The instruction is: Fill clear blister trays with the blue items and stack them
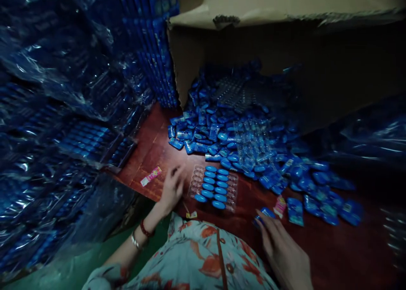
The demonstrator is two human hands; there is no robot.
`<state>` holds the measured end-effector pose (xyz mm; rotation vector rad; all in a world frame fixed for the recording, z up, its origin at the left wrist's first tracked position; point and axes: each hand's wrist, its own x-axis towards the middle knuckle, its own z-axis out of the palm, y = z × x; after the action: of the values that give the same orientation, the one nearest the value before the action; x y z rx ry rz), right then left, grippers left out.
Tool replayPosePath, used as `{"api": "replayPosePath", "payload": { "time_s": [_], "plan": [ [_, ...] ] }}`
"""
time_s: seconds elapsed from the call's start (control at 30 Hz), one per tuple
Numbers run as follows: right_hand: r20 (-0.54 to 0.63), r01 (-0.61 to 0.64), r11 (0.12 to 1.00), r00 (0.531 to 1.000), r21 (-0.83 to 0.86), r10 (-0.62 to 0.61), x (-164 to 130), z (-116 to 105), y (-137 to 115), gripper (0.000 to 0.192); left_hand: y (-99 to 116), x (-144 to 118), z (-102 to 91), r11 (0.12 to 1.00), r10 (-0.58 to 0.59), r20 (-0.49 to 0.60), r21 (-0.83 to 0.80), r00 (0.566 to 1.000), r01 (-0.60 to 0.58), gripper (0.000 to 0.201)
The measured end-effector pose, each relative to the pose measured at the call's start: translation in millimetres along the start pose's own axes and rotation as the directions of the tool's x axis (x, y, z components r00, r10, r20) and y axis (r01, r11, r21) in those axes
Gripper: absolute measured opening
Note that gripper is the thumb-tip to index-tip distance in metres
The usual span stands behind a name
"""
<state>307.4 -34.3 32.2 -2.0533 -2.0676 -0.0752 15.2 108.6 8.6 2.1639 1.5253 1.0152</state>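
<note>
Left hand [172, 187] is hovering just left of the clear blister tray [214, 189], fingers curled loosely & blurred, so can't tell if anything's pinched. Tray is lying flat on the red table [333, 252], near centre, approx half its slots holding blue capsules. Right hand [282, 247] is resting at near right, fingertips pressing on a small blue packet [265, 214]. Big pile of blue packets [241, 133] is spilling from a cardboard box [222, 10] at far right.
</note>
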Motion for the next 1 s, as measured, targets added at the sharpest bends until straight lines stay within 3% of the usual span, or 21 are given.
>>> {"api": "replayPosePath", "payload": {
  "time_s": [0.03, 0.1, 0.2, 0.3, 0.43, 0.53, 0.67, 0.8, 0.9, 1.0],
  "plan": [
    [0.030, -0.035, 0.999, 0.999, -0.038, 0.036, -4.9, 2.2, 7.9, 0.035, -10.5, 17.7, -1.3, 0.996, -0.080, -0.076, 0.029, 0.994, 0.083, 0.044],
    [0.109, -0.083, 0.993, 0.990, -0.088, 0.092, -10.2, 7.4, 21.7, 0.039, -32.0, 53.6, -1.3, 0.982, -0.119, -0.090, 0.138, 0.989, 0.130, 0.046],
    [0.169, -0.163, 0.984, 0.970, -0.077, 0.174, -8.3, 17.0, 35.0, 0.044, -53.9, 93.6, 4.5, 0.945, -0.071, 0.074, 0.325, 0.995, 0.043, 0.052],
    [0.191, -0.266, 0.963, 0.948, 0.041, 0.254, -1.7, 24.6, 37.4, 0.048, -56.1, 105.7, 9.4, 0.900, -0.061, 0.217, 0.434, 0.974, -0.040, 0.054],
    [0.275, -0.376, 0.908, 0.907, 0.186, 0.319, 4.1, 23.5, 30.5, 0.045, -46.3, 90.3, 1.0, 0.807, -0.133, 0.294, 0.587, 0.947, -0.069, 0.037],
    [0.344, -0.410, 0.886, 0.881, 0.216, 0.324, 5.6, 17.3, 26.9, 0.045, -40.5, 68.2, -12.1, 0.725, -0.186, 0.349, 0.679, 0.919, -0.111, 0.036],
    [0.385, -0.219, 0.933, 0.918, 0.284, 0.098, 3.3, 18.2, 29.9, 0.049, -35.6, 33.8, -25.4, 0.717, -0.190, 0.472, 0.665, 0.861, -0.207, 0.036],
    [0.366, -0.034, 0.973, 0.929, 0.230, -0.054, 2.8, 29.7, 29.6, 0.040, -37.1, 12.0, -28.0, 0.778, -0.091, 0.569, 0.553, 0.817, -0.299, 0.036],
    [0.286, 0.065, 0.985, 0.952, 0.157, -0.108, 6.3, 33.0, 23.5, 0.038, -42.4, 10.5, -24.4, 0.808, -0.004, 0.570, 0.486, 0.822, -0.332, 0.035],
    [0.201, 0.051, 0.979, 0.975, 0.196, -0.091, 9.2, 31.1, 19.8, 0.035, -49.5, 16.6, -20.8, 0.816, 0.034, 0.534, 0.473, 0.845, -0.332, 0.034]
  ]
}}
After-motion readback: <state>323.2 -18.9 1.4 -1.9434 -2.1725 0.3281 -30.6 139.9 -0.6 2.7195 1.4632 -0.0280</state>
